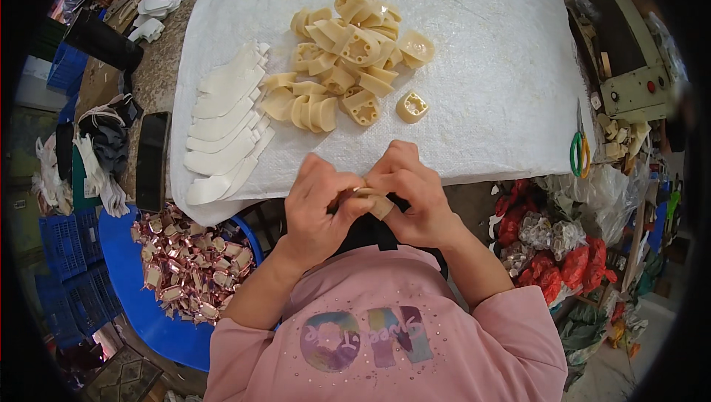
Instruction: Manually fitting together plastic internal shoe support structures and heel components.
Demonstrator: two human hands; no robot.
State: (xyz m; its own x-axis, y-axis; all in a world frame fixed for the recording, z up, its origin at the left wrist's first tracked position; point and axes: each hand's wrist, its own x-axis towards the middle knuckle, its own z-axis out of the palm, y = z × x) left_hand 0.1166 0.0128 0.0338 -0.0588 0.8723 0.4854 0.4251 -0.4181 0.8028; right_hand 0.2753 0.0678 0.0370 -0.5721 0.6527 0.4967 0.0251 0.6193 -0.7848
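At the worktop's near edge, left hand (318,206) and right hand (411,198) close together on a small cream heel piece (379,203), pinched between fingertips. Risk: loose pinch over the lap; it may slip and drop off the white cloth (489,69)

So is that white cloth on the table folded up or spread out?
Spread out: the white cloth lies flat across the table, carrying the cream pieces.
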